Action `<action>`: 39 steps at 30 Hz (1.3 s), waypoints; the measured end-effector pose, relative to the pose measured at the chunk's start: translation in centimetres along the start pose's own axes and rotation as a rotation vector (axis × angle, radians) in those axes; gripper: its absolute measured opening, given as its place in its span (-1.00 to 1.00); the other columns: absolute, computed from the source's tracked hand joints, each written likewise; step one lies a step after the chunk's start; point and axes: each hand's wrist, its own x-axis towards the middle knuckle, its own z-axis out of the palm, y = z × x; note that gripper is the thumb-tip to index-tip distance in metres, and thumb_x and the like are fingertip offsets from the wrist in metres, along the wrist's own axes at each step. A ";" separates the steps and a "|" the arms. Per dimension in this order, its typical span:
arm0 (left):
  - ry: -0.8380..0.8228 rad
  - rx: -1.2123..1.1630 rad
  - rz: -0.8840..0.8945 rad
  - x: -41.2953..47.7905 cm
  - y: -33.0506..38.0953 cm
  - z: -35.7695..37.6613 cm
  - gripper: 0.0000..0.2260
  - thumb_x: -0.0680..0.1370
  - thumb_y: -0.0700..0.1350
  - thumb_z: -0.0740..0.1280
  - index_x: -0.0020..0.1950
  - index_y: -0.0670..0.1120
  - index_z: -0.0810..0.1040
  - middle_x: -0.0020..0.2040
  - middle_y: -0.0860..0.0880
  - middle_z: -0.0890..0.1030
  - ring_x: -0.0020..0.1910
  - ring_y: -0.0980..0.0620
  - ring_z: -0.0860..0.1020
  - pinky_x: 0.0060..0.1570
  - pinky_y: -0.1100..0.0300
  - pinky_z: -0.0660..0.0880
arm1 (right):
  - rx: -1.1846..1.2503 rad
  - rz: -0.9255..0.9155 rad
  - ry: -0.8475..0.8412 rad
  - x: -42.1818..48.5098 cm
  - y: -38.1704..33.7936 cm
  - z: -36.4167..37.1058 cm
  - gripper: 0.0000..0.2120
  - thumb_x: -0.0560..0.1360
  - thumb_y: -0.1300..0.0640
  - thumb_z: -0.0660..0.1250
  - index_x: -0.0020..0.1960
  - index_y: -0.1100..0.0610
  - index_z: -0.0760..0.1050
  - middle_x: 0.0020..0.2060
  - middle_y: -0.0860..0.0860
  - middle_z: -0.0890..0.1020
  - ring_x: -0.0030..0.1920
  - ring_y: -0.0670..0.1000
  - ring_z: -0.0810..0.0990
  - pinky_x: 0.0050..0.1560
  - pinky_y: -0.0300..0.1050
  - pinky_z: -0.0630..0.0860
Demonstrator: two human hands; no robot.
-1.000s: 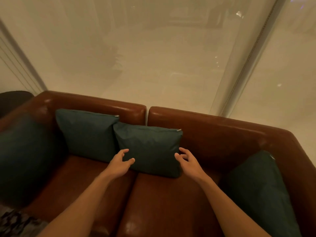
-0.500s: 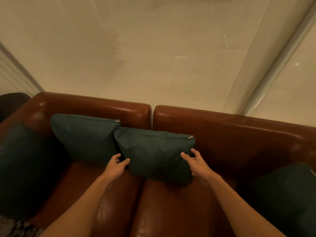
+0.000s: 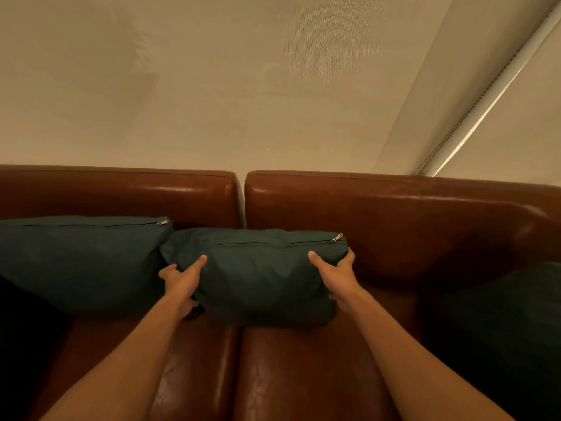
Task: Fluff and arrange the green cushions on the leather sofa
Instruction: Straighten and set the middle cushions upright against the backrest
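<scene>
The person looks to be at the fluffing step. The left hand (image 3: 182,281) and the right hand (image 3: 337,275) both hold the middle cushion (image 3: 261,278). I think the next move is to lift it, squeeze and shake it plump, then stand it straight against the sofa (image 3: 394,214) back. That calls for 2 firm grips and even pulls, or the cushion may twist.

Left of the middle cushion leans another green cushion (image 3: 82,262), and its corner touches the middle cushion's left end. The left hand grips that left end, thumb flat on the front, fingers tucked round the side. The middle cushion stands on the seat and leans on the sofa back, right over the gap between the 2 seat pads, zip on top. The right hand grips its right end the same way, thumb in front, fingers curled behind the corner. Well to the right of the middle cushion sits a 3rd dark green cushion (image 3: 501,329), in shadow.
</scene>
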 end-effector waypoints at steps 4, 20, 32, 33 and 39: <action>0.111 -0.064 -0.077 2.7 0.2 -0.2 -0.12 0.42 0.02 0.53 0.53 -0.06 0.03 0.49 -0.22 0.28 0.41 -0.30 0.33 0.26 -0.42 0.33 | 0.057 0.028 0.036 0.5 0.4 0.5 -0.14 0.42 -0.11 0.47 0.53 -0.12 0.01 0.45 0.01 0.34 0.44 0.20 0.34 0.32 0.35 0.34; 0.018 -0.101 -0.101 3.0 0.2 1.3 -0.47 0.60 0.12 0.27 0.49 -0.09 0.27 0.43 -0.19 0.41 0.33 -0.32 0.42 0.10 -0.40 0.47 | 0.241 0.117 0.020 0.2 0.1 -0.8 -0.55 0.51 -0.03 0.41 0.35 -0.18 0.37 0.34 -0.03 0.48 0.40 0.22 0.40 0.20 0.57 0.35; -0.168 -0.002 0.006 -2.9 1.4 7.1 -0.59 0.65 0.07 0.20 0.42 -0.12 0.39 0.35 -0.16 0.51 0.30 -0.29 0.47 0.05 -0.33 0.52 | 0.258 0.095 0.072 0.6 -2.2 -9.6 -0.49 0.50 -0.07 0.40 0.41 -0.14 0.35 0.41 0.00 0.44 0.44 0.26 0.35 0.14 0.65 0.31; -0.185 0.012 0.009 -3.3 1.5 7.7 -0.59 0.64 0.08 0.20 0.42 -0.12 0.39 0.34 -0.15 0.51 0.29 -0.29 0.48 0.00 -0.33 0.54 | 0.255 0.099 0.077 0.6 -2.3 -10.5 -0.48 0.49 -0.07 0.40 0.41 -0.13 0.35 0.41 0.00 0.43 0.44 0.27 0.35 0.12 0.65 0.32; -0.299 0.083 0.023 -5.3 1.3 10.9 -0.62 0.64 0.09 0.20 0.37 -0.09 0.42 0.31 -0.12 0.54 0.23 -0.27 0.52 -0.17 -0.24 0.60 | 0.254 0.101 0.101 1.0 -2.7 -15.3 -0.49 0.50 -0.06 0.40 0.41 -0.11 0.36 0.42 0.02 0.41 0.44 0.29 0.33 0.10 0.67 0.31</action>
